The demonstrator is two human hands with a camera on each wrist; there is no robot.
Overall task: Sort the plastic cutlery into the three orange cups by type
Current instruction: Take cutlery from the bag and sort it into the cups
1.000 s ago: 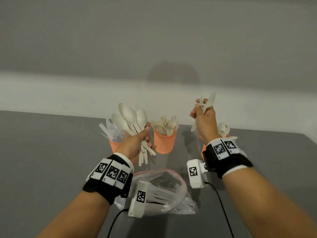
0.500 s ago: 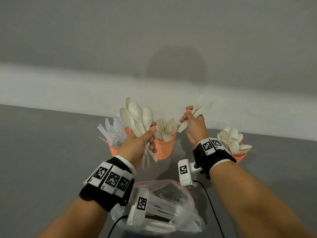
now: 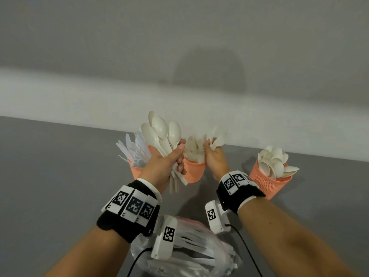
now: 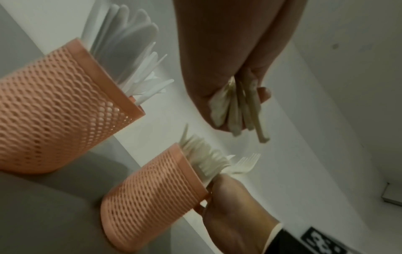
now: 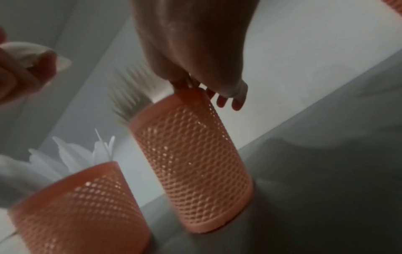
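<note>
Three orange mesh cups stand in a row at the table's far side. The left cup [image 3: 136, 170] [image 4: 54, 106] [image 5: 76, 206] holds white knives, the middle cup [image 3: 194, 173] [image 4: 152, 194] [image 5: 191, 163] forks, the right cup [image 3: 267, 182] spoons. My left hand [image 3: 175, 158] [image 4: 228, 86] grips a bunch of cream spoons [image 3: 163, 134] by the handles, raised between the left and middle cups. My right hand [image 3: 211, 145] [image 5: 195, 60] holds a few forks [image 3: 218, 137] at the middle cup's right rim, handles pointing down into it.
A clear plastic bag [image 3: 189, 248] with more white cutlery lies on the grey table [image 3: 60, 176] close to me, under my wrists. Behind the cups runs a white wall ledge [image 3: 79, 100].
My right hand has come left and down with its forks, from above the right cup to the middle cup's rim. The left hand with the spoons has stayed almost in place.
</note>
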